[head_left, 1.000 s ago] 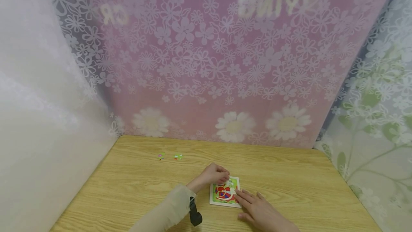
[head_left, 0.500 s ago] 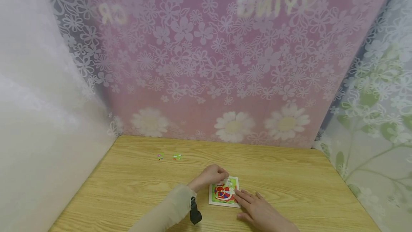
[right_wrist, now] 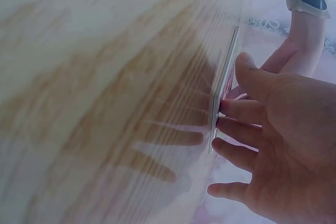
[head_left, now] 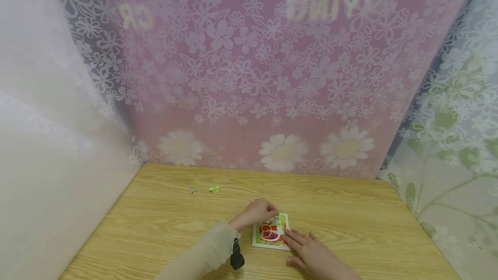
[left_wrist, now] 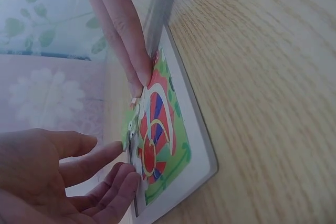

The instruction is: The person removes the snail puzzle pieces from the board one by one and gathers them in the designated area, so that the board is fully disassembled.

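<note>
A small white-framed jigsaw puzzle (head_left: 271, 246) with a red, blue and green snail-like picture lies flat on the table. At its far left corner my left hand (head_left: 256, 211) is bent over the board. In the left wrist view its fingertips hold a green puzzle piece (left_wrist: 126, 132) tilted at the board's far edge; the fingers partly hide that edge. My right hand (head_left: 311, 249) lies with straight, spread fingers on the puzzle's right side. From the right wrist view, its fingertips (right_wrist: 224, 106) touch the board's edge, and the picture is seen almost edge-on.
Two loose puzzle pieces, one with a pink spot (head_left: 193, 188) and one green and white (head_left: 214, 189), lie farther back on the left of the wooden table (head_left: 350, 211). Floral curtains (head_left: 249, 77) enclose the back and sides. A black strap device (head_left: 236, 256) hangs at the left wrist.
My left hand has shifted very slightly at the board's far left corner, its wrist turning a little. The right hand and the puzzle stay in place.
</note>
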A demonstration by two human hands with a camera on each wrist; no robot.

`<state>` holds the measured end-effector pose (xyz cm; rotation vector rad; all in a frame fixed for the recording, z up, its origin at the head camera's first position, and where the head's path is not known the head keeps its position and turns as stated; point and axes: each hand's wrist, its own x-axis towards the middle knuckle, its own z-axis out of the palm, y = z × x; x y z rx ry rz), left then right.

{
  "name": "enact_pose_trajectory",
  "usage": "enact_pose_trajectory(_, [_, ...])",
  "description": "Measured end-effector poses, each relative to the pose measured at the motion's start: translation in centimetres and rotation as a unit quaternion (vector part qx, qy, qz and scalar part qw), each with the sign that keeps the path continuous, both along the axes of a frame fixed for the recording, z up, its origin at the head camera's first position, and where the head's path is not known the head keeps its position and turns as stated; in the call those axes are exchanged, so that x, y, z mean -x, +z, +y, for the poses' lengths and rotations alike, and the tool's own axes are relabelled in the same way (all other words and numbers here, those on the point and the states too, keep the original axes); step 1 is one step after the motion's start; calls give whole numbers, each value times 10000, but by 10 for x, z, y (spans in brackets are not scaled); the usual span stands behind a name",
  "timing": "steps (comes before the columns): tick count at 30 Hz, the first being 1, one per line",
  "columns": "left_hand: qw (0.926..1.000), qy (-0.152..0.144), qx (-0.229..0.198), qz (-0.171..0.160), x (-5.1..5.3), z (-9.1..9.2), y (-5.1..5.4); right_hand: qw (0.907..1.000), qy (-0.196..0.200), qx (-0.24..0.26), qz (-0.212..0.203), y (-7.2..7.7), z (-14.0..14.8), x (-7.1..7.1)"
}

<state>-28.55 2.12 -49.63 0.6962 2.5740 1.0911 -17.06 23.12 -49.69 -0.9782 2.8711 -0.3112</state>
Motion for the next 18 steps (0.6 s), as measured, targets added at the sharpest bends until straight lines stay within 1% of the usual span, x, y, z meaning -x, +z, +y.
enact_pose_trajectory(4, [9999, 15, -79, 97, 1, 0, -2, 10000, 16, 3, 45, 0, 0, 0])
enact_pose_trajectory(7, [9996, 56, -237, 102, 2, 0, -3, 10000, 9, 10, 20, 0, 0, 0])
enact_pose_trajectory(11, [9975, 138, -683, -131, 4, 2, -5, 10000, -23, 8, -73, -1, 0, 1])
enact_pose_trajectory(14, [9934, 239, -1032, -444, 6, 3, -7, 10000, -25, -16, -95, -2, 0, 1])
enact_pose_trajectory(18, [9885, 348, -1284, -721, 8, 3, -11, 10000, -11, -63, -22, -4, 1, 2])
